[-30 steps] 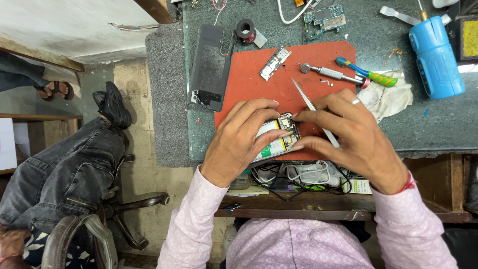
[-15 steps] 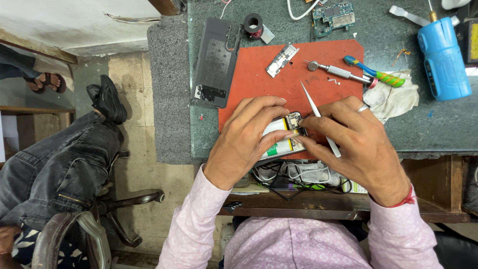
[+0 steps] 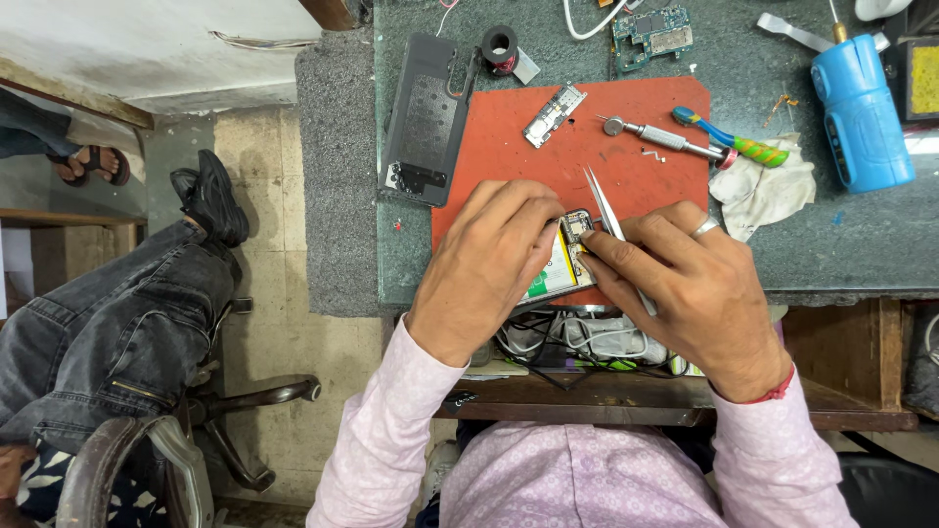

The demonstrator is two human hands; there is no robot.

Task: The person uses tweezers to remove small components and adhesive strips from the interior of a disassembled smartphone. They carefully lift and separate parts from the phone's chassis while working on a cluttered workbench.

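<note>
Both hands are crowded over an opened phone [image 3: 565, 256] sitting at the near edge of the red mat [image 3: 548, 171] on the worktop [image 3: 831, 235]. The left hand [image 3: 484, 269] is curled over the phone's left side, fingers pressed down on it to pin it in place. The right hand [image 3: 699, 293] has its fingers clenched around a pair of metal tweezers [image 3: 606, 217], with the points sticking up past the top of the phone, and a fingertip pressed right by the small board area near the phone's top end.

What worries me: the phone hangs close to the mat's front edge, so a hard push could slide it off toward the person's lap. Those tweezer tips are sharp and sit right next to the exposed board, so a slip could scratch a part or bridge contacts. There's also a tiny loose bit [image 3: 653, 154] on the mat near the screwdriver [image 3: 660, 137], easy to knock away with a sleeve. The dark back cover [image 3: 423, 122] and a loose circuit board [image 3: 650, 29] lie well apart, out of harm's way.
</note>
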